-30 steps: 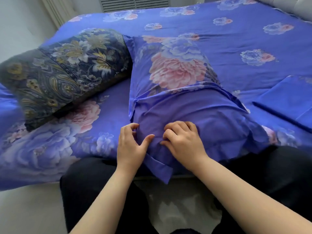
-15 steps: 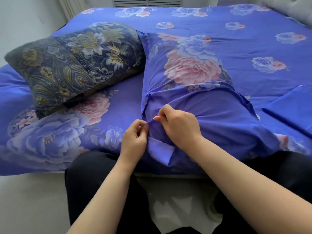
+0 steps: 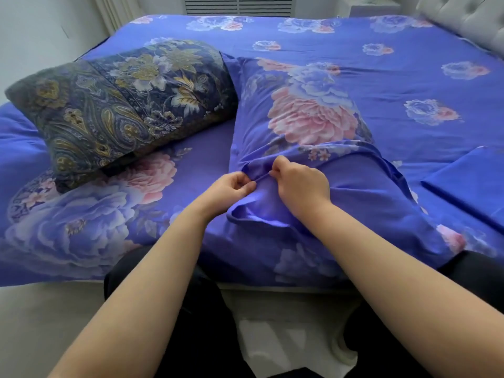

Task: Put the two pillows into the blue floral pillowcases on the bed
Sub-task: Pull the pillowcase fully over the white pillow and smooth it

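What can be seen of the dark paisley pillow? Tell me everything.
The dark paisley pillow is plump, in navy cloth printed with gold paisley and pale flowers. It lies tilted on the bed, left of the blue floral pillowcase, its right end against it. Neither hand touches it; it is not yet cased.

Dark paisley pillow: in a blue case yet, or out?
Out. The dark paisley pillow lies bare on the bed, no blue case over it.

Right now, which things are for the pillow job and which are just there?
For the job:
blue floral pillowcase, filled
dark paisley pillow, uncovered
folded blue cloth, maybe the second case
left hand
right hand

Just there:
bedsheet
headboard
vent
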